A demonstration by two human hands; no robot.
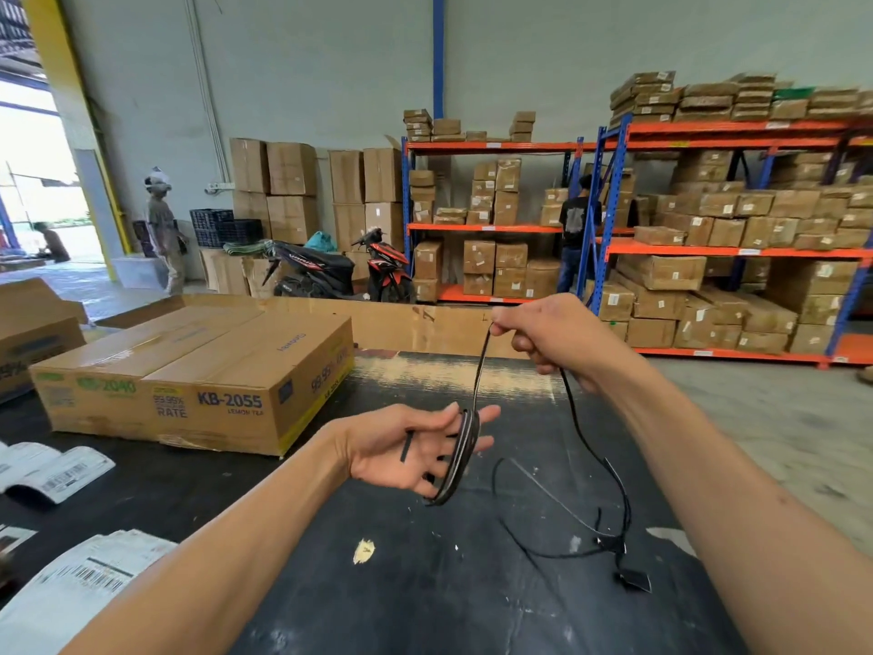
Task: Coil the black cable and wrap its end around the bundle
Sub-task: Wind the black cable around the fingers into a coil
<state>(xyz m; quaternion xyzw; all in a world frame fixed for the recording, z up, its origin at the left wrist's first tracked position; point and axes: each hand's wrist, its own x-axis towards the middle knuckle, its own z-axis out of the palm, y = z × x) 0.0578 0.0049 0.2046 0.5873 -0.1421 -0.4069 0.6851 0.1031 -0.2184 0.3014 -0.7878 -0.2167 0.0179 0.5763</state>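
My left hand [406, 449] is held palm up above the black table, fingers spread, with several loops of the black cable [462, 458] wound around them. From the loops a strand runs up to my right hand [557, 340], which pinches it higher and to the right. The rest of the cable hangs from that hand and trails in loose curves onto the table, ending at a small dark plug [633, 580] near the right edge.
A flat cardboard box [203, 385] marked KB-2055 lies on the black table [425, 598] to the left. Shipping labels and packets [61, 470] lie at the left edge. Shelving with cartons, a motorbike [340, 271] and people stand beyond.
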